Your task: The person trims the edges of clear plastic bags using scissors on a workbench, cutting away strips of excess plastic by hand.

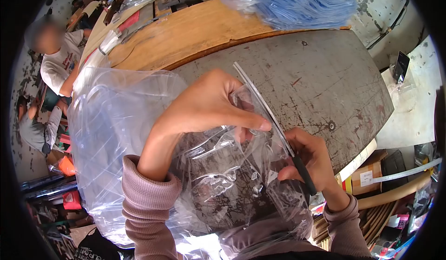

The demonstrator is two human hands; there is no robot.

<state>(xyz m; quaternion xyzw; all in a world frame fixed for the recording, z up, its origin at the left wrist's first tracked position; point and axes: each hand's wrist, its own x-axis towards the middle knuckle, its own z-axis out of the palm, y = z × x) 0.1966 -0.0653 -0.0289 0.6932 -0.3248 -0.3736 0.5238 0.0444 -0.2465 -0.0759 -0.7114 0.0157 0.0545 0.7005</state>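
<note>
A sheet of clear plastic film (218, 167) hangs crumpled between my hands, in front of my lap. My left hand (209, 104) is closed on a gathered part of it, thumb stretched toward a long, thin metal blade (262, 99). That blade runs diagonally across the film and ends in a black handle (304, 174). My right hand (311, 155) is curled around the handle, thumb on the near side and fingers bent behind. Whether the tool is a knife or closed scissors seen edge-on, I cannot tell. Folds of film lie against both hands.
A scratched grey table (320, 83) spreads ahead, with a wooden board (200, 32) along its far side. Blue-tinted plastic sheets (306, 2) are stacked there. More clear plastic (116, 144) bulks at left. Another person (58, 65) is at far left; a cardboard box (371, 171) stands right.
</note>
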